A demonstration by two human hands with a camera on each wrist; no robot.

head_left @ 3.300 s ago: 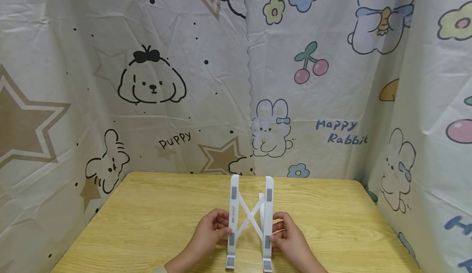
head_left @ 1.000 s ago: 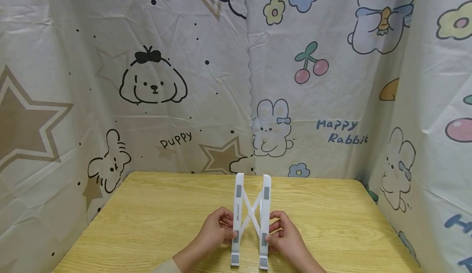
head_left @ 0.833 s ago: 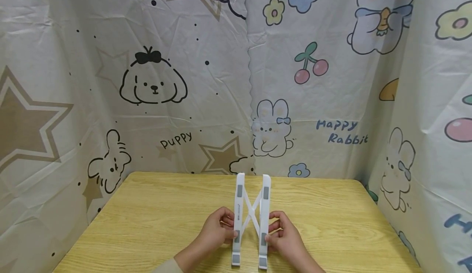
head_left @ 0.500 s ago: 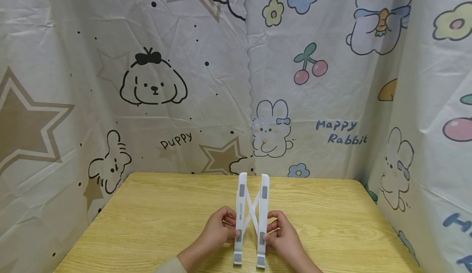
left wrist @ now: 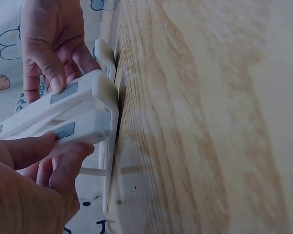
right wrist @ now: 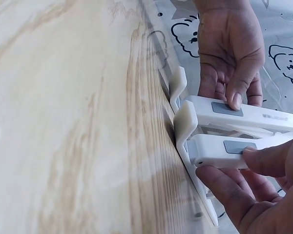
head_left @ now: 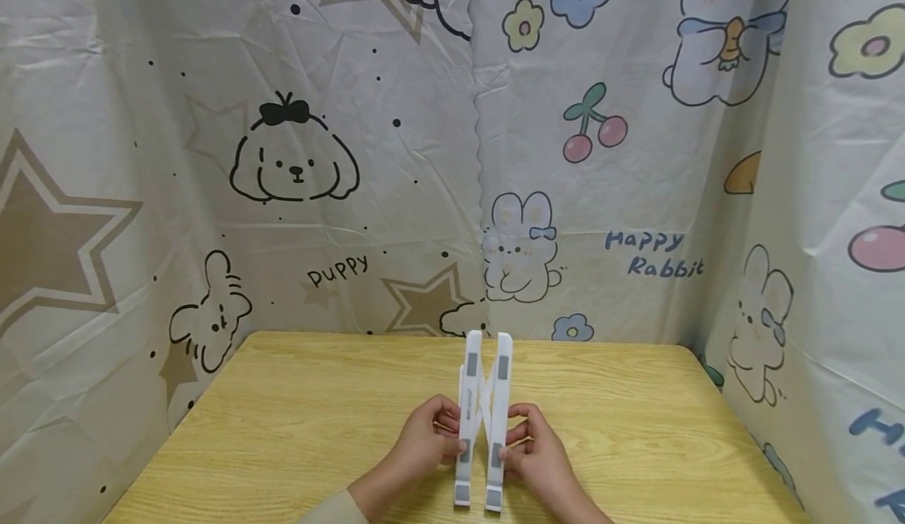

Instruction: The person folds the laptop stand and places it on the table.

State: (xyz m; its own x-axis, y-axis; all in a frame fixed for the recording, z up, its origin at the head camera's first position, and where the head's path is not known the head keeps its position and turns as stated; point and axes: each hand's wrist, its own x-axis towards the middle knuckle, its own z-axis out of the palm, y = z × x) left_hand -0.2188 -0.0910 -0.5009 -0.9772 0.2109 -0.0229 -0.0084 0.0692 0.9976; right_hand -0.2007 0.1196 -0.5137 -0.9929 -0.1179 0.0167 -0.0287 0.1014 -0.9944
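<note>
In pinching fingers of left hand (head_left: 427,437) and right hand (head_left: 540,449): rails (head_left: 500,402) of white folding laptop stand (head_left: 469,398), near middle of wooden table (head_left: 318,406)! Likely light, stiff, slick; best held low, off crossed braces (head_left: 485,401).

I can't read the tiny lettering (head_left: 470,404) on the white stand (head_left: 499,410); its rails (head_left: 467,426) hide some fingertips of the left hand (head_left: 426,436) and right hand (head_left: 540,449), and the table (head_left: 318,398) is cut off below.

- Looked like smooth plastic on the white stand (head_left: 499,406).
- Looked dull on the gray pads (right wrist: 222,107).
- Showed smooth, slightly shiny wood on the table (head_left: 318,414).
- Looked like wrinkly cloth on the curtain (head_left: 396,218).
</note>
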